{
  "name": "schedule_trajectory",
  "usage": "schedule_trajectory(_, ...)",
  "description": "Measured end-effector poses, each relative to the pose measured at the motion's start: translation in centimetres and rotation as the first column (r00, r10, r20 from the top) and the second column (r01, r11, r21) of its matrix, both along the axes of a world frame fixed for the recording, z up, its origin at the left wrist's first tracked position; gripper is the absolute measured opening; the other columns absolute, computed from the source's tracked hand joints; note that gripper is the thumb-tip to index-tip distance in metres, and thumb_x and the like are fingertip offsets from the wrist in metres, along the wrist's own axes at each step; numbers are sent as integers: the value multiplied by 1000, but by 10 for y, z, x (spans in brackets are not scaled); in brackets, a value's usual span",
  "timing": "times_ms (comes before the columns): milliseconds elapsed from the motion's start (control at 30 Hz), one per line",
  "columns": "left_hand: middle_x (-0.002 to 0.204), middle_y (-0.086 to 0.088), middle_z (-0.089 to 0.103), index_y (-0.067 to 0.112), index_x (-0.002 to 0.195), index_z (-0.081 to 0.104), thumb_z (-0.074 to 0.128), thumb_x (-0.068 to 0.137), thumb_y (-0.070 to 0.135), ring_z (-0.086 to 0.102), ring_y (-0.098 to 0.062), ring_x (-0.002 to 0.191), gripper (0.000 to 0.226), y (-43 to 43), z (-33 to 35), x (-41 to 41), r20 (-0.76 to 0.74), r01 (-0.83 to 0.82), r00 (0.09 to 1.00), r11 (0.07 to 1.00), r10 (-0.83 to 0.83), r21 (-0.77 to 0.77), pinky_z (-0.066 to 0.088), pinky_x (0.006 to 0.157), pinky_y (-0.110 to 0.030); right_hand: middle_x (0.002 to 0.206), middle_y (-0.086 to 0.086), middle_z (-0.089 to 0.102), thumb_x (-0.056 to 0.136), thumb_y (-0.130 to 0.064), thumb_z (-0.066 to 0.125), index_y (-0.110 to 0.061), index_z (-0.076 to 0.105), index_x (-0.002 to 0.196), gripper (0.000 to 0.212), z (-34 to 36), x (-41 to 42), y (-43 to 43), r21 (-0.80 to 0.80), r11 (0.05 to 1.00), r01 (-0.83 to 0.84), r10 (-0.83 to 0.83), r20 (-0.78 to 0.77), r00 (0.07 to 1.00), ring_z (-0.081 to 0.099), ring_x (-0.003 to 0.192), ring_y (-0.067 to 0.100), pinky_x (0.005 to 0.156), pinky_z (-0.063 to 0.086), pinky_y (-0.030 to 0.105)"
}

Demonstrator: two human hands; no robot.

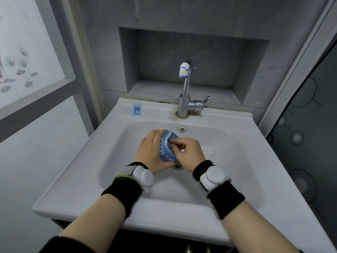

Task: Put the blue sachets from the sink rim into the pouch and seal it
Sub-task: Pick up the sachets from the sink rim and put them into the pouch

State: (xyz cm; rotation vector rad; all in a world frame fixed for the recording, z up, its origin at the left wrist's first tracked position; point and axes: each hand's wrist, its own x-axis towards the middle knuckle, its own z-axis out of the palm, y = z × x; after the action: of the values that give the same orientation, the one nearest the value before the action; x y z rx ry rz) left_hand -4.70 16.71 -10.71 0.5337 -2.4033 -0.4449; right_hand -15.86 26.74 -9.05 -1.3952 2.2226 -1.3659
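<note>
Left hand (152, 151): pouch (166, 153) gripped over the basin (220, 143); right hand (190, 152) pinched at its mouth, perhaps on a sachet. One sachet (136, 109) left on the rim (164, 109), likely light and slippery, to be pinched edgewise.

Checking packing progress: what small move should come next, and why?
Probably the right hand, pinching the mouth of the blue plastic pouch gripped by the left hand, should let go and reach for the small blue sachet lying on the white sink rim, not yet packed.
</note>
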Motion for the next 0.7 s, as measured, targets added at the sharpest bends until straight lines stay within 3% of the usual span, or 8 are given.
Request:
schedule_trajectory(167, 122, 1, 51, 17, 133, 43, 73, 57, 54, 49, -17, 113, 90, 0, -1, 1, -8, 1, 1000, 1000, -1, -7, 41, 96, -37, 87, -4, 73, 88, -12, 59, -25, 74, 105, 26, 2, 1, 1, 6, 1000, -26, 26, -30, 999, 57, 70, 0, 67, 40, 4)
schedule_trajectory(300, 121, 1, 51, 16, 133, 43, 78, 58, 49, 50, -18, 111, 89, 0, 0, 1, -20, 2, 1000, 1000, -2, -7, 41, 96, -37, 75, -22, 61, 88, -7, 54, -25, 74, 105, 32, 4, 3, 2, 5, 999, -54, 54, -46, 997, 55, 72, -15, 67, 39, 0)
schedule_trajectory(500, 121, 1, 51, 15, 133, 44, 79, 59, 46, 50, -17, 112, 88, 2, 2, 2, -25, -2, 1000, 1000, 2, 11, 40, 97, -37, 72, -30, 54, 88, -4, 48, -26, 73, 107, 39, 6, 4, 2, 22, 999, -35, 36, -37, 999, 55, 71, -7, 67, 41, 1)
schedule_trajectory(567, 121, 1, 51, 15, 134, 43, 79, 60, 46, 50, -17, 112, 87, 3, 3, 2, -24, -7, 1000, 1000, 7, 10, 40, 97, -36, 79, -22, 59, 88, -5, 48, -25, 72, 109, 38, 6, 5, 2, 21, 999, -29, 30, -27, 999, 58, 76, 3, 72, 44, 8)
schedule_trajectory(700, 121, 0, 51, 14, 134, 43, 79, 59, 47, 50, -18, 111, 88, 3, 4, 2, -24, -14, 1000, 1000, 14, 10, 41, 96, -36, 99, 3, 72, 88, -4, 47, -23, 72, 109, 38, 5, 4, 0, 8, 1000, -24, 24, 1, 1000, 62, 94, 22, 88, 52, 36)
